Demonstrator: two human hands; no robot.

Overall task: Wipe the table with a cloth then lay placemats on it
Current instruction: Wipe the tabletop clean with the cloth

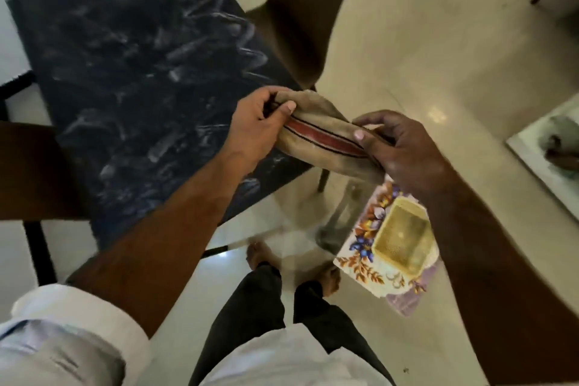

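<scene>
1. Two hands hold one cloth [326, 138] in the air beside the near corner of the bench [131, 78]: the left hand [257, 122] has its fingers [286, 108] pinched shut on the cloth's left end, and the right hand [401, 147] has its fingers [360, 135] closed on the right end.
2. The cloth is beige with a red stripe edged in dark lines, bunched into a rough roll between the hands and not touching the bench.
3. The dark marbled bench top shows pale smears across it, though motion blur makes it hard to tell streaks from the stone's pattern.
4. The placemats [385, 247], floral with a yellow centre, hang below the right forearm; how they are held is hidden.
5. Judging by this, the wiping step is in hand, with the cloth being gathered or folded; no placemat lies on the bench yet.
6. The next move likely calls for pressing the cloth flat on the bench and sweeping it, or setting it aside to free a hand for the placemats.
</scene>
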